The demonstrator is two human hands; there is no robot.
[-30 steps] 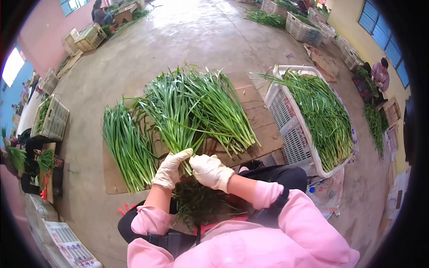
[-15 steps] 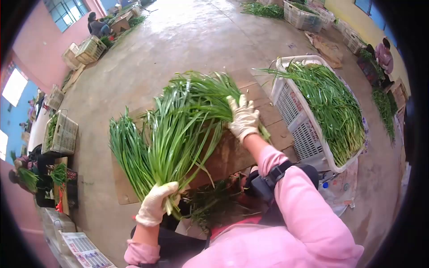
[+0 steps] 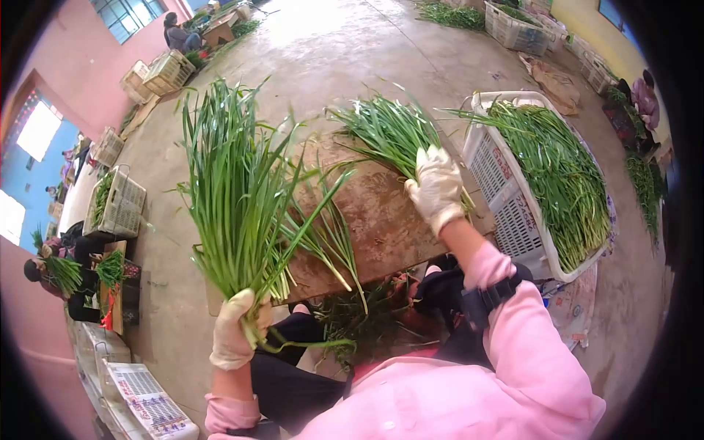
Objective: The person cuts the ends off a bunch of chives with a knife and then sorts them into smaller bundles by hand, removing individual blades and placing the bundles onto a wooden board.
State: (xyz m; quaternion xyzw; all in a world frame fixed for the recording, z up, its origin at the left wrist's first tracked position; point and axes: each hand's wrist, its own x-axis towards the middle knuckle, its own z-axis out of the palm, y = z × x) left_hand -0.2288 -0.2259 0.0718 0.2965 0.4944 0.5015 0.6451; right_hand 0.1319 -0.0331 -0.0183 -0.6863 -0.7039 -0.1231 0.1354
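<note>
My left hand (image 3: 238,331), in a pale glove, is closed around the stem ends of a large bunch of Chinese chives (image 3: 233,198), leaves pointing away from me. One loose chive stalk trails from this hand to the right. My right hand (image 3: 436,189), gloved too, curls over a second bunch of chives (image 3: 389,132) at the right of a wet brown board (image 3: 389,238). The stem ends poke out below that palm. A few loose chives (image 3: 326,246) lie on the board between the two bunches.
Close on the right stands a white plastic crate (image 3: 506,198) heaped with chives (image 3: 557,183). Trimmings (image 3: 367,315) lie beneath the board's near edge. At left are another crate (image 3: 121,205) and a person (image 3: 55,275) holding greens. Other people sit along the walls.
The left hand's bunch has lifted and swung upright, apart from the right bunch. My right hand has shifted right with its bunch, baring more board and some loose stalks.
</note>
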